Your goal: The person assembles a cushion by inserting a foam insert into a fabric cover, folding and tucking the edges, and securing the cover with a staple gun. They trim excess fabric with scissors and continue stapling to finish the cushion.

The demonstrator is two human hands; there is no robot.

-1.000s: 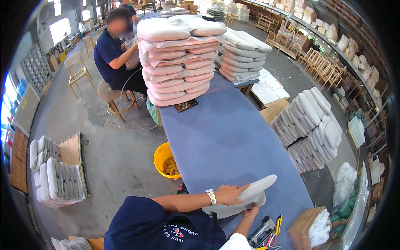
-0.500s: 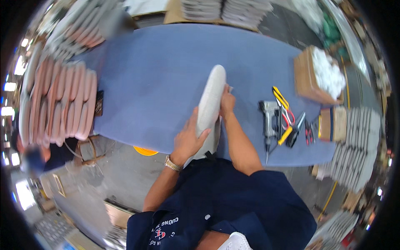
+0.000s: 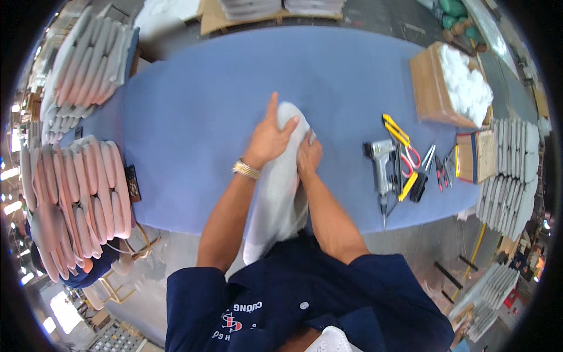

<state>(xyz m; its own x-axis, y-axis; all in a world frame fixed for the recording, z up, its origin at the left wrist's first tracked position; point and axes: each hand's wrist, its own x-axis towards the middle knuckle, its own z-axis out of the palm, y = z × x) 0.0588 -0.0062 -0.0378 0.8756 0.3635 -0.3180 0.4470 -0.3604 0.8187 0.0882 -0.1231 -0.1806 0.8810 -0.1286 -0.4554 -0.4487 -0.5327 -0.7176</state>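
Note:
A light grey padded cushion (image 3: 272, 193) stands on its narrow edge in front of me, its near end against my shirt. My left hand (image 3: 270, 139) lies along its left side near the far end. The index finger is stretched out past the cushion and the thumb is spread over its top edge. On the right side, my right hand (image 3: 309, 155) grips the cushion's edge with curled fingers. What those fingers press on underneath is hidden. Part of the cushion is smeared by motion.
A blue-topped table (image 3: 193, 117) bears a staple gun (image 3: 384, 167), red-handled scissors (image 3: 410, 158), a yellow cutter (image 3: 396, 130) and pliers (image 3: 438, 175). Beyond them are a carton of white stuffing (image 3: 437, 88) and a small box (image 3: 476, 155). Cushion stacks (image 3: 82, 193) rise at the left.
My left hand has slid toward the far end and straightened its index finger. The cushion has turned and come nearer my body, and my right hand has shifted nearer with it.

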